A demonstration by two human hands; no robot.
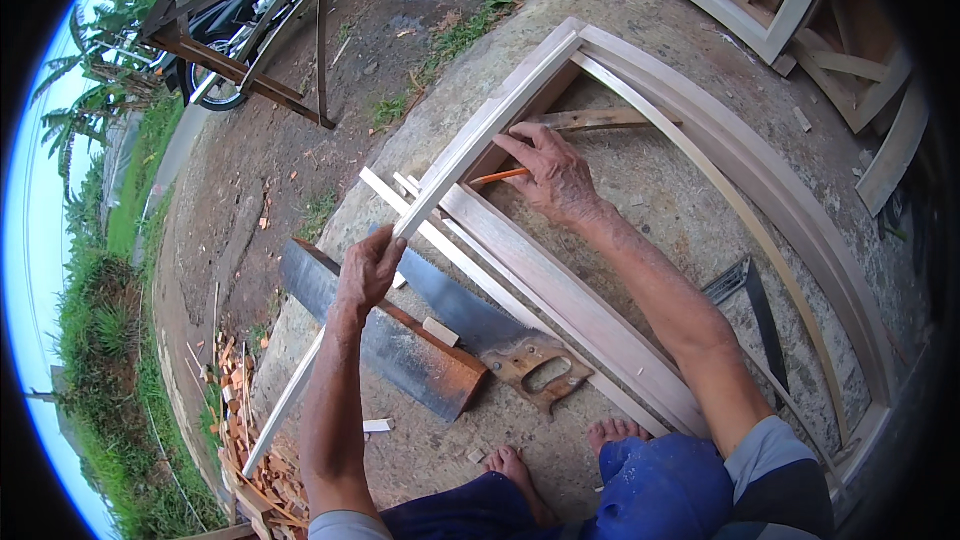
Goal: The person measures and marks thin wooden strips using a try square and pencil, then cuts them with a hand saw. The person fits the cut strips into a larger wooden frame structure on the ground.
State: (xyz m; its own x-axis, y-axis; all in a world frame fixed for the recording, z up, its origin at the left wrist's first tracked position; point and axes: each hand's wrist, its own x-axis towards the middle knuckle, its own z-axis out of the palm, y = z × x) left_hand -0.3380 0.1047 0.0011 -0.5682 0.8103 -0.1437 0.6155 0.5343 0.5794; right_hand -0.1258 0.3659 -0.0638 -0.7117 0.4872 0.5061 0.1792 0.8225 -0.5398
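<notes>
My left hand [370, 265] is closed around a long, thin, pale wood strip [462, 152]. The strip slants across the end of a large wooden frame [570, 295] lying on the ground, its far end at the frame's top corner. An orange pencil [497, 176] sticks out of my right hand [553, 178], which is inside the frame. The right thumb and forefinger reach to the edge of the strip and the frame's end piece. Below my left hand lie a handsaw [470, 292] with a wooden handle and a dark, heavy board [375, 345].
A square-shaped tool [762, 315] lies inside the frame beside a thin curved strip [735, 175]. More wooden frames [775, 0] stand at the far right. Wood offcuts [240, 390] pile up at left. Farther off are a wooden rack [270, 80] and a motorcycle [222, 85].
</notes>
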